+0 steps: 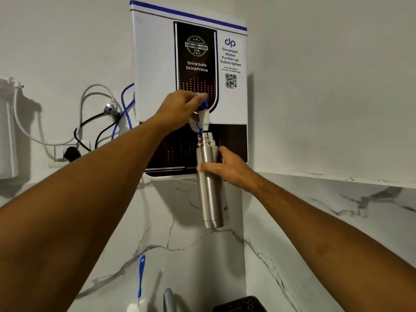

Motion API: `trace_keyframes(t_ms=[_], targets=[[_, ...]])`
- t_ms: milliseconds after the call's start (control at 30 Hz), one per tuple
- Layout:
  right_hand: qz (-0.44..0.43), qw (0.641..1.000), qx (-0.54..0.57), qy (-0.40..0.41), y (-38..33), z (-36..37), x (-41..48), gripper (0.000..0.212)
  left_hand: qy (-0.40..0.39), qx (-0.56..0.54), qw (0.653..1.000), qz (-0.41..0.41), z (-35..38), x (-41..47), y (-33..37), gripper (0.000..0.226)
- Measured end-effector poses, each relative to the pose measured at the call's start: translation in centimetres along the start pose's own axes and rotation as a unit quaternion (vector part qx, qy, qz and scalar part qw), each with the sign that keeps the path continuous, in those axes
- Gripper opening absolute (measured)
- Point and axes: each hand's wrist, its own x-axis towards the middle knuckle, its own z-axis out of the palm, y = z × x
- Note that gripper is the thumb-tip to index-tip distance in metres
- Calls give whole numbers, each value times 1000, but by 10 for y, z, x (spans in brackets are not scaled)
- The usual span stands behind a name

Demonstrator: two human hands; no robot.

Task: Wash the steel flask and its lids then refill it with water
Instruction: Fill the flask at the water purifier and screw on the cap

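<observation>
Steel, brushed and plain, the flask (210,188) hung in the air in front of the marble-patterned wall (171,233), nearly upright, its foot leaning a little to the right. Its threaded mouth stood uncapped, right under the white spout of the tap (204,119), so near that touch could not be told from a small gap. Whether water ran into it could not be made out.

The right hand (231,170) held the flask by its upper body, just below the shoulder, with the fingers wrapped round the far side and the thumb laid across the near side.

The left hand (180,109) reached up to the tap, its fingers curled round the blue lever (203,102) and the thumb pressed on top of it.

The tap came out of the front of a white and black water purifier (155,64) fixed to the wall, with a blue stripe along its top edge.

To the left of the purifier, a blue hose (126,104) and a white tube (96,90) looped along the wall, and a black plug (72,153) sat in a white socket. At the far left edge hung a white filter housing (7,131).

Low and near, a blue-handled brush (141,275) stood against the wall, and the corner of a black basket (240,304) showed to its right.
</observation>
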Motion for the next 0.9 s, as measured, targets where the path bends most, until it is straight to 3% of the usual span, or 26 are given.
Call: trace_keyframes(t_ms=[333,900], targets=[[-30,999,0,23,17,5,1,64,65,93,993,20,8,9,-6,45],[-34,999,12,21,28,15,-5,62,81,94,992,27,12,8,-10,40]])
